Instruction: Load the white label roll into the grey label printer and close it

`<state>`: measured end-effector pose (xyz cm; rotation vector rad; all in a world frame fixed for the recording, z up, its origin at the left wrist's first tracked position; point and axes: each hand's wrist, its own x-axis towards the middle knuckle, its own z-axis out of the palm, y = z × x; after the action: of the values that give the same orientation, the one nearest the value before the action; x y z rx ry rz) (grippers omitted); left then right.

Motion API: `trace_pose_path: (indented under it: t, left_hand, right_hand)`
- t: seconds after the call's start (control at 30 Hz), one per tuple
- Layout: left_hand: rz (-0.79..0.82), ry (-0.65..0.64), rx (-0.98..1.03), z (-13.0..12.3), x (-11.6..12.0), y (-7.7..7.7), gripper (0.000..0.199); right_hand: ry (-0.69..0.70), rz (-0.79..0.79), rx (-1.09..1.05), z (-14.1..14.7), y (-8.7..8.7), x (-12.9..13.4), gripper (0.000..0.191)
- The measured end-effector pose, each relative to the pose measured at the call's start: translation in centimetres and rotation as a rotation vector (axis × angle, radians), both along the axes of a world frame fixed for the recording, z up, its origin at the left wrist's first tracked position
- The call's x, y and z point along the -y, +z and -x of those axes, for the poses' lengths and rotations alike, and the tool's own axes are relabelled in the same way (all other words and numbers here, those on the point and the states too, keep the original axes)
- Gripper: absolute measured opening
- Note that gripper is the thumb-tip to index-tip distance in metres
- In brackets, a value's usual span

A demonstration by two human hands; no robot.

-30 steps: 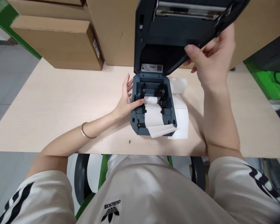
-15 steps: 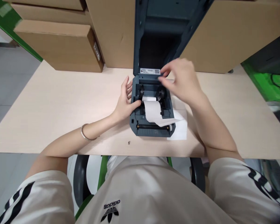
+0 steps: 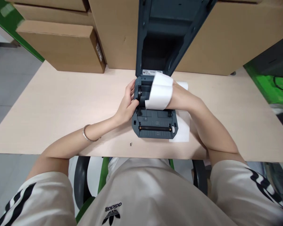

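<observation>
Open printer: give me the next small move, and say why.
I'd probably ease the right hand slightly upward: the white paper drapes over it, hiding its fingers, while the left hand grips the printer at its side and the raised lid leaves room above.

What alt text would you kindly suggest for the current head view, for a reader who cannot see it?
A right hand, partly hidden behind a curl of white paper, is over an open printer on a table. The left hand holds the printer's left side; the lid stands up at the back, in front of cardboard boxes.
</observation>
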<state>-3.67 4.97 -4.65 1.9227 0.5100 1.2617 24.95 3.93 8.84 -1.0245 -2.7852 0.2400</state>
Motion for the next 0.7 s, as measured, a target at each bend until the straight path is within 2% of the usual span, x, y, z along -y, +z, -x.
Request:
trace_pose_path:
  t: [0.1, 0.27, 0.33, 0.43, 0.5, 0.6, 0.7]
  left_hand:
    - [-0.008, 0.014, -0.012, 0.0, 0.1, 0.0, 0.089]
    - [-0.007, 0.037, -0.014, 0.0, 0.1, -0.1, 0.09]
    - [-0.018, 0.031, -0.02, 0.0, 0.0, -0.1, 0.09]
    - [-0.037, 0.017, -0.024, 0.1, -0.1, -0.2, 0.089]
    - [-0.035, 0.013, -0.019, 0.1, -0.1, -0.2, 0.089]
    - [-0.015, 0.02, -0.007, 0.1, 0.0, -0.1, 0.091]
    - [0.006, 0.02, -0.005, 0.1, 0.0, -0.1, 0.091]
  right_hand:
    - [-0.022, 0.045, 0.009, 0.0, 1.4, 0.3, 0.045]
    - [-0.059, 0.118, -0.092, -1.0, 3.7, 0.5, 0.024]
    - [-0.104, 0.127, -0.146, -2.2, 5.2, 1.0, 0.03]
    - [-0.297, 0.178, -0.158, -4.9, 7.7, 1.9, 0.047]
    - [-0.493, 0.229, -0.068, -7.0, 8.8, 1.9, 0.047]
    - [-0.674, 0.343, 0.186, -9.5, 8.7, 0.6, 0.027]
    - [-0.778, 0.38, 0.372, -10.8, 6.7, -1.9, 0.02]
